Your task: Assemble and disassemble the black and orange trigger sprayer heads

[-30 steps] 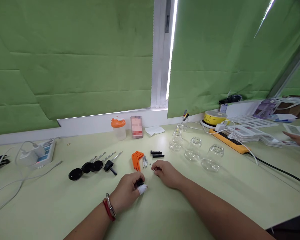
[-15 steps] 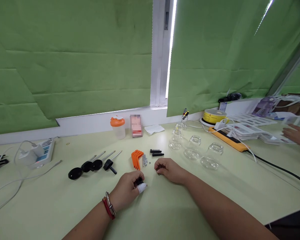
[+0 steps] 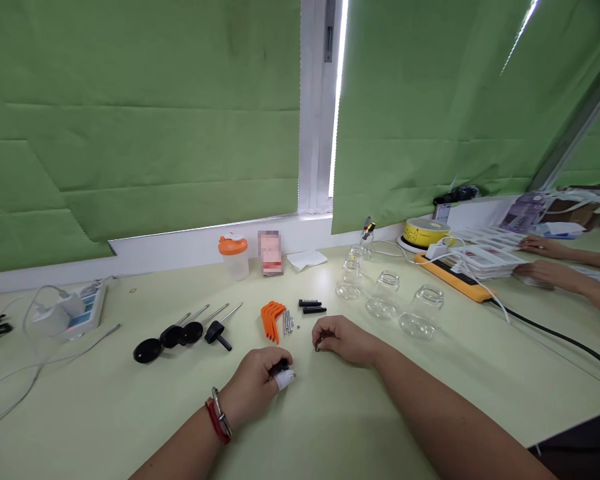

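Observation:
My left hand [image 3: 260,383], with white tape on the thumb, is closed around a small black part [image 3: 280,367], mostly hidden by the fingers. To its right, my right hand [image 3: 343,340] pinches a tiny dark piece [image 3: 317,347], too small to name. Just beyond the hands lie bent orange plastic pieces [image 3: 271,321], several metal pins [image 3: 288,323] and two black ridged parts [image 3: 313,307]. A tiny round piece [image 3: 299,327] rests beside the pins. Further left are black round lids with metal rods [image 3: 193,332], one showing a black handle.
Several clear glass jars [image 3: 421,313] stand to the right. Behind them are a yellow-wrapped spool [image 3: 425,233] and an orange power strip [image 3: 450,277] with cables. At the back stands an orange-lidded cup [image 3: 234,257]. Another person's hands [image 3: 545,272] touch stacked white trays at far right.
My right hand has shifted slightly right, still pinching the tiny piece; my left hand is almost unmoved. At far right, the other person's hands have come in over the white trays.

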A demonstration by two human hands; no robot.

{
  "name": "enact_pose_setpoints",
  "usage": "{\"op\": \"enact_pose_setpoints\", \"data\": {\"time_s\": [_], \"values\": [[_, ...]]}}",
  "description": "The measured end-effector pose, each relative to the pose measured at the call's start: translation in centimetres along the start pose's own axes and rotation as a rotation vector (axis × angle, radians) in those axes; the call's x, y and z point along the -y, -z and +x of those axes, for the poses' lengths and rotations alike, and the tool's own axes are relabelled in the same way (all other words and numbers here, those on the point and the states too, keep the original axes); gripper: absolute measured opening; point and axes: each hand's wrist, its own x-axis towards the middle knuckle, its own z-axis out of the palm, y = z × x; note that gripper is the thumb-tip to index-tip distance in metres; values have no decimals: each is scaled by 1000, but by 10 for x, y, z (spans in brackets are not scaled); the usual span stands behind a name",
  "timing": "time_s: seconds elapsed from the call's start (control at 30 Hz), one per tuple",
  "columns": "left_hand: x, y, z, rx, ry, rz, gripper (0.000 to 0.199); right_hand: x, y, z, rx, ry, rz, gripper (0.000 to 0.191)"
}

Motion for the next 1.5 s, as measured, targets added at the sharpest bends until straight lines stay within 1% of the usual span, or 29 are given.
{"op": "enact_pose_setpoints", "data": {"time_s": [0.17,0.33,0.4,0.53,0.77,0.87,0.93,1.0,1.07,1.13,1.23,1.33,1.5], "values": [[1,-3,2,11,-34,12,15,-1,0,0,1,12,20,14],[1,-4,3,-39,-97,91,16,1,0,-1,6,10,34,14],[1,-4,3,-31,-85,109,16,1,0,-2,0,9,29,15],[1,-4,2,29,-24,80,16,1,0,-2,-11,15,34,15],[1,-3,2,64,-26,46,14,3,0,-2,-8,8,152,13],[1,-3,2,69,-18,35,11,0,-2,1,-49,14,207,12],[1,-3,1,74,-10,20,9,-4,-2,3,-99,5,229,13],[1,-3,1,75,-1,6,7,-8,-2,5,-158,-24,182,15],[2,-3,1,73,4,-4,6,-12,0,6,-199,-65,72,16],[3,-3,1,68,6,-14,6,-14,2,5,-193,-102,-54,14],[4,-3,2,66,10,-26,7,-12,3,2,-153,-126,-211,12],[4,-3,2,69,-1,-28,8,-7,1,0,-149,-93,-319,10],[3,-3,3,78,-31,-10,10,3,-3,-2,-135,56,-370,10]]}}
